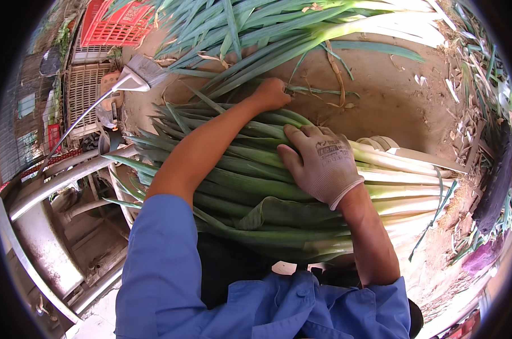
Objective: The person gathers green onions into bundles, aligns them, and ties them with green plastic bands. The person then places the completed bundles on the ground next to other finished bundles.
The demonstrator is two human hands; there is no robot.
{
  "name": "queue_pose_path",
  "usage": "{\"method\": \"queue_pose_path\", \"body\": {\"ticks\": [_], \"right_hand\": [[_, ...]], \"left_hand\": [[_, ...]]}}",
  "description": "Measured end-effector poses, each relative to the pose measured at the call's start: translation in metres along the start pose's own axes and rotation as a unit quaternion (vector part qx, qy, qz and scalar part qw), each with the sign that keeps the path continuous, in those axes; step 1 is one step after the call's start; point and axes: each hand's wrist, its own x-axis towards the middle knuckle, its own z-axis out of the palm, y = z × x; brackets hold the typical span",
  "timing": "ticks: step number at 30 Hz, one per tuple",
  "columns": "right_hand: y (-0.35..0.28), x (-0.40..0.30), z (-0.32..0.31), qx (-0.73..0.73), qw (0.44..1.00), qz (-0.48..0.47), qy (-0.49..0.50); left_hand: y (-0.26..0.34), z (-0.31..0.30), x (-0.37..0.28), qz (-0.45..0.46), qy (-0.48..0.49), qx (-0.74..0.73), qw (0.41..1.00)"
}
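Note:
A thick bundle of large green onions or leeks [247, 169] lies across the front of my body, its dark leaves to the left and white stems to the right. My right hand [321, 159], in a pale knitted glove with print on its back, lies over the stalks, fingers curled over them and thumb apart. Bare and closed into a fist, my left hand [273, 94] is at the bundle's far edge. A thin green leaf strip [311, 90] runs close to it; whether the fingers grip it is hidden. A narrow strip [439, 212] hangs across the stem ends.
A second pile of long green onions [281, 31] lies on the dirt floor beyond. At left are a white-headed broom [133, 80], a red plastic crate [118, 25], a beige crate [80, 95] and a metal frame [69, 182]. Leaf trimmings [491, 89] litter the right side.

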Motion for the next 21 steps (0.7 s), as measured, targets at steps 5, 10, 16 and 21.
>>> {"method": "queue_pose_path", "body": {"ticks": [5,10,16,21], "right_hand": [[0.003,0.012,0.0,0.02,0.997,0.069,-0.026],[0.023,0.049,0.001,0.011,0.98,0.188,-0.067],[0.074,0.12,0.031,0.173,0.901,0.345,-0.198],[0.074,0.12,0.048,0.365,0.845,0.37,-0.123]], "left_hand": [[0.008,-0.014,-0.009,0.049,-0.062,-0.17,0.982],[0.006,-0.019,-0.014,0.061,-0.146,-0.249,0.956],[0.01,-0.016,-0.015,0.122,-0.15,-0.269,0.944],[0.018,-0.031,-0.026,0.083,-0.158,-0.252,0.951]]}}
